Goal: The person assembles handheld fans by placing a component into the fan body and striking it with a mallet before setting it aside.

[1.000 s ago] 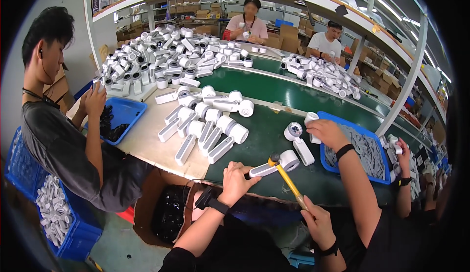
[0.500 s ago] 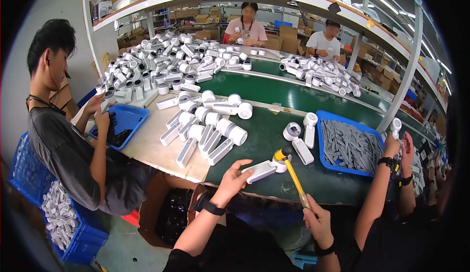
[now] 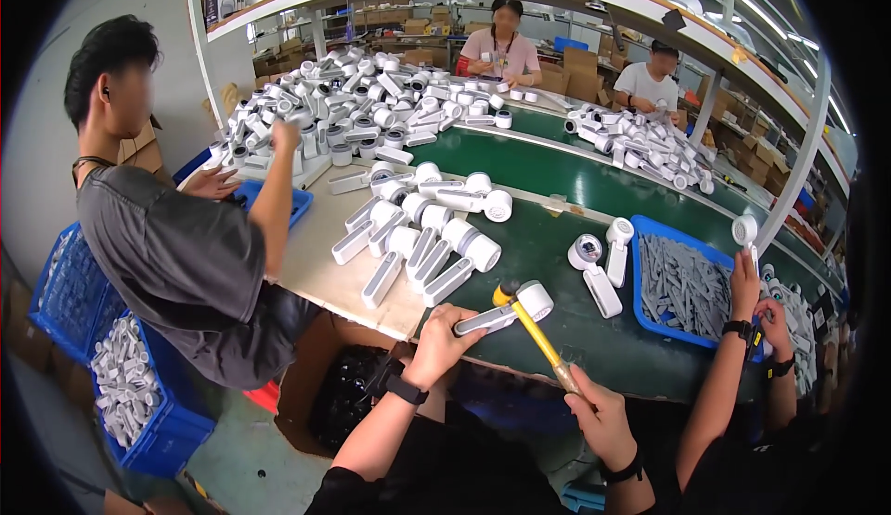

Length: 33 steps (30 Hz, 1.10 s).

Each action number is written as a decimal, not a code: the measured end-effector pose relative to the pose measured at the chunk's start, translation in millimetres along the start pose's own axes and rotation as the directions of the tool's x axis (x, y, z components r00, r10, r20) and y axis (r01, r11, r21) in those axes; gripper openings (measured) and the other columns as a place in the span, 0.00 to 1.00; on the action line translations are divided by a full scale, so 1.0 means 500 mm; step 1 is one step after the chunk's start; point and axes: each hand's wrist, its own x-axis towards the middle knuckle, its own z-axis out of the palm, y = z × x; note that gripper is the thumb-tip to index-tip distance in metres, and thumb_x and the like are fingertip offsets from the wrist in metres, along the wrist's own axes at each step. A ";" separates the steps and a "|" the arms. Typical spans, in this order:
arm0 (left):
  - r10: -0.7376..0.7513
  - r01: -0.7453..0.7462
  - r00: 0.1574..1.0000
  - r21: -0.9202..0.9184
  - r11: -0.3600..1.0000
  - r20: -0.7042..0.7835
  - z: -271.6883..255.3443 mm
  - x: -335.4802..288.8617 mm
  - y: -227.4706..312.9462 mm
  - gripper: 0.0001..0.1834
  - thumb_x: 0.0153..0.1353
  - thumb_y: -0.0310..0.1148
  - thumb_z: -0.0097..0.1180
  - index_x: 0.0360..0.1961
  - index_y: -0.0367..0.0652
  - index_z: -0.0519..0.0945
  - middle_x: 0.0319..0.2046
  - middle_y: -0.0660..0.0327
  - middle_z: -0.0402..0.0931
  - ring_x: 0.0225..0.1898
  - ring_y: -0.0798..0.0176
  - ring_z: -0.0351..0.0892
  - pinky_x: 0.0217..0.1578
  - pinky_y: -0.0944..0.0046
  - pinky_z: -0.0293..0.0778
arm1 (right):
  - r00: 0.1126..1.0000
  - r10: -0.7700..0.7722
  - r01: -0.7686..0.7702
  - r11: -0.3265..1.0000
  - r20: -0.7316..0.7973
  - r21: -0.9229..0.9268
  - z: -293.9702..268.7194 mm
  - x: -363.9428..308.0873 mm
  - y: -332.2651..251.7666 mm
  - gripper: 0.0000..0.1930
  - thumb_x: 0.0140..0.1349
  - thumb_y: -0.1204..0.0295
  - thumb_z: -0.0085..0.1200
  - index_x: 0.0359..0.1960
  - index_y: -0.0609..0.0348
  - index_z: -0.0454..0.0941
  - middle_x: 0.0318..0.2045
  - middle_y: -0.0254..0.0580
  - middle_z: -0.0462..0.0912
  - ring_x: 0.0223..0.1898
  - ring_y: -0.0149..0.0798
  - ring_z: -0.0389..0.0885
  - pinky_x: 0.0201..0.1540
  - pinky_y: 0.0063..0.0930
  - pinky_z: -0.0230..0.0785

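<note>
My left hand (image 3: 440,344) is closed round the handle end of a white handheld fan (image 3: 535,298), which has a round head and a grey strip along its handle. The fan lies tilted over the near edge of the green bench. In my right hand (image 3: 603,418) is the grip of a yellow-handled hammer (image 3: 544,333). Its dark-tipped head is over the fan's handle, close to the round head; whether the two touch I cannot tell. Right of them on the bench lie two more white fans, one with an open round head (image 3: 586,251) showing its inside.
A cluster of white fans (image 3: 432,237) lies left of my hands. At the right, a blue tray (image 3: 640,303) holds grey strips, and a co-worker's hands (image 3: 745,288) hold a white fan. Another co-worker (image 3: 176,237) works at the left. A large fan pile (image 3: 343,107) stands behind.
The hammer's head has shifted from the fan's round head onto its handle side. The fan is turned a little. The left co-worker has raised an arm toward the pile. The whole view has swung slightly.
</note>
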 end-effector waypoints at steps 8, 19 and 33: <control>0.017 -0.017 0.999 -0.004 1.000 0.031 0.009 0.012 -0.016 0.13 0.49 0.28 0.72 0.37 0.38 0.85 0.32 0.55 0.80 0.35 0.56 0.77 0.40 0.60 0.73 | 0.995 -0.097 0.102 0.957 0.029 -0.271 0.009 0.009 0.010 0.24 0.63 0.80 0.56 0.62 0.67 0.72 0.27 0.43 0.79 0.29 0.31 0.76 0.34 0.25 0.68; -0.011 0.011 1.000 -0.011 1.000 -0.029 0.012 -0.002 -0.015 0.16 0.49 0.32 0.74 0.39 0.38 0.86 0.33 0.54 0.82 0.37 0.54 0.81 0.42 0.59 0.74 | 0.988 -0.151 0.146 0.975 -0.018 -0.170 0.030 0.004 -0.017 0.23 0.63 0.79 0.57 0.61 0.67 0.72 0.28 0.48 0.77 0.28 0.39 0.77 0.36 0.27 0.70; -0.013 0.013 0.999 0.001 1.000 -0.041 0.019 0.001 -0.013 0.16 0.48 0.34 0.75 0.36 0.38 0.85 0.31 0.54 0.82 0.37 0.53 0.81 0.41 0.58 0.75 | 0.986 -0.163 0.157 0.979 -0.040 -0.128 0.037 -0.008 0.023 0.24 0.63 0.80 0.56 0.62 0.66 0.71 0.26 0.44 0.77 0.27 0.34 0.76 0.34 0.24 0.68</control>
